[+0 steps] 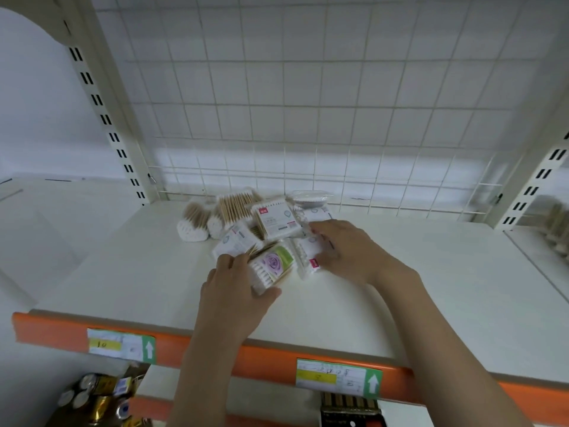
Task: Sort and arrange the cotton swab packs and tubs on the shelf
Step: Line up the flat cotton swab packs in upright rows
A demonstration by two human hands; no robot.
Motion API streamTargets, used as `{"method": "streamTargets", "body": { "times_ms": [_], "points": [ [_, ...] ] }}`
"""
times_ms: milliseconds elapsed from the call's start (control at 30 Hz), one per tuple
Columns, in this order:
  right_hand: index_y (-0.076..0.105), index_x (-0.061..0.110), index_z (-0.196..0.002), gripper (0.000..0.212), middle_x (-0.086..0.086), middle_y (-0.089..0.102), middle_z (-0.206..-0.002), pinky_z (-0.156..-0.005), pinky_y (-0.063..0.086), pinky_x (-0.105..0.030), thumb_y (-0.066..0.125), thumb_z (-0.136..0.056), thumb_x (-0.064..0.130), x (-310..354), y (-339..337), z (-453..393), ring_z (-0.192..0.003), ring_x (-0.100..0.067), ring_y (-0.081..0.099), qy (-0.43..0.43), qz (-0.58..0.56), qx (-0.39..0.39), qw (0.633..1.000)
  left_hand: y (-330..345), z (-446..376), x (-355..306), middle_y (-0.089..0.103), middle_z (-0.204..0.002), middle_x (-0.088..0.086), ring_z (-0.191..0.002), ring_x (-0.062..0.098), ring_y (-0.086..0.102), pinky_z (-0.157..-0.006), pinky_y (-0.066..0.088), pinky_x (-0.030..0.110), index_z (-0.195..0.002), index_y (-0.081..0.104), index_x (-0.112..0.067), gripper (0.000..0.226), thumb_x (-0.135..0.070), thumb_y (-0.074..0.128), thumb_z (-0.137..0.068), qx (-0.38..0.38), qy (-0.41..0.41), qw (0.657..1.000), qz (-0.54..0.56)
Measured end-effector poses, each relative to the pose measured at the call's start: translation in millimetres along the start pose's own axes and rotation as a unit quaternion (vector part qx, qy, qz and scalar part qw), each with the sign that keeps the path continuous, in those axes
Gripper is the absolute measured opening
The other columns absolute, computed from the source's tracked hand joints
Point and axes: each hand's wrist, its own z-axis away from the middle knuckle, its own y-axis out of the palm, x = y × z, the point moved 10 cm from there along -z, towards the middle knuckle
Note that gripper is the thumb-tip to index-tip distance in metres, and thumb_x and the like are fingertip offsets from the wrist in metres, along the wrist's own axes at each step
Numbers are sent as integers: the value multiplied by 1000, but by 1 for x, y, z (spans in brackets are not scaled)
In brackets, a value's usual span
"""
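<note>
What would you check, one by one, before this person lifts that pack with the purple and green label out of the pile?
1. Left hand grips the purple-and-green-label pack, thumb at its near edge: ok.
2. Right hand holds a red-tagged pack: ok, though how firmly cannot be told.
3. Neighbouring packs free of the gripped one: not ok, they overlap in a heap.
4. Bare shelf to set packs down: ok.
5. Round tubs lying on their sides at the back left, apart from both hands: ok.
6. Pack labels readable for sorting: cannot tell, blurred.
</note>
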Motion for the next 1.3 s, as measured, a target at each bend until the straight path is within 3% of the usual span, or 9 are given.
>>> {"method": "streamTargets", "body": {
  "times_ms": [100, 233, 400, 600, 733, 800, 1033, 1200, 1300],
  "points": [
    [36, 30, -139, 56, 7, 41, -139, -105, 35, -35, 55, -86, 32, 4, 16, -6, -130, -17, 38, -4, -8, 72, 997, -4, 1, -4, 39, -121, 1, -107, 22, 51, -92, 43, 34, -131, 42, -21, 67, -48, 68, -75, -3, 2, 1000, 17],
    [34, 23, -140, 64, 0, 39, -132, -103, 30, -32, 60, -84, 39, -3, 7, 0, -125, -22, 31, 20, 41, 56, 997, -13, 3, -15, 35, -124, -1, -102, 21, 56, -84, 43, 28, -130, 44, -23, 61, -40, 69, -77, -23, 21, 998, 49],
    [49, 20, -122, 46, 1, 41, -103, -83, 33, -27, 62, -78, 29, -15, 0, 17, -110, -22, 40, 45, 23, 61, 997, -19, 3, -46, 34, -128, -4, -106, 19, 52, -83, 40, 27, -132, 38, -23, 61, -32, 67, -80, -41, 85, 993, 65],
    [41, 20, -110, 42, 4, 51, -95, -64, 35, -24, 63, -75, 17, -46, -25, 53, -90, -22, 50, 94, -63, 4, 994, -6, 2, -94, 36, -132, -9, -117, 18, 46, -90, 37, 31, -126, 47, -24, 48, -31, 62, -81, -33, 155, 987, 40],
    [27, 40, -131, 69, 6, 52, -98, -82, 41, -28, 67, -76, 25, -72, -43, 84, -96, -18, 52, 109, -83, -24, 990, 14, 2, -130, 36, -137, -5, -124, 20, 39, -97, 35, 31, -126, 50, -24, 47, -28, 63, -80, -8, 182, 982, 49],
    [39, 38, -125, 57, 5, 53, -102, -87, 41, -30, 67, -76, 27, -86, -56, 100, -97, -17, 53, 118, -75, -45, 989, 28, 3, -148, 43, -134, -3, -122, 21, 41, -99, 36, 33, -124, 52, -23, 47, -27, 64, -79, 9, 198, 979, 56],
    [45, 19, -90, 27, 8, 48, -76, -51, 40, -23, 68, -75, 18, -135, -105, 141, -65, -15, 49, 141, -94, -126, 977, 60, 13, -210, 42, -127, -7, -115, 19, 47, -98, 40, 37, -122, 52, -25, 46, -30, 66, -79, 29, 222, 971, 80],
    [54, 23, -113, 41, 5, 60, -98, -67, 46, -23, 60, -76, 7, -165, -128, 143, -80, -13, 54, 113, -55, -97, 987, 75, 16, -239, 43, -126, -5, -111, 20, 50, -95, 42, 37, -122, 53, -24, 46, -32, 67, -78, 15, 220, 972, 79],
    [62, 23, -107, 39, 7, 62, -100, -65, 44, -18, 54, -75, 3, -182, -142, 136, -90, -13, 56, 111, 0, -80, 991, 80, 14, -249, 43, -126, -6, -112, 20, 49, -96, 41, 35, -122, 53, -25, 47, -34, 67, -78, 5, 210, 975, 78]
  ]
}}
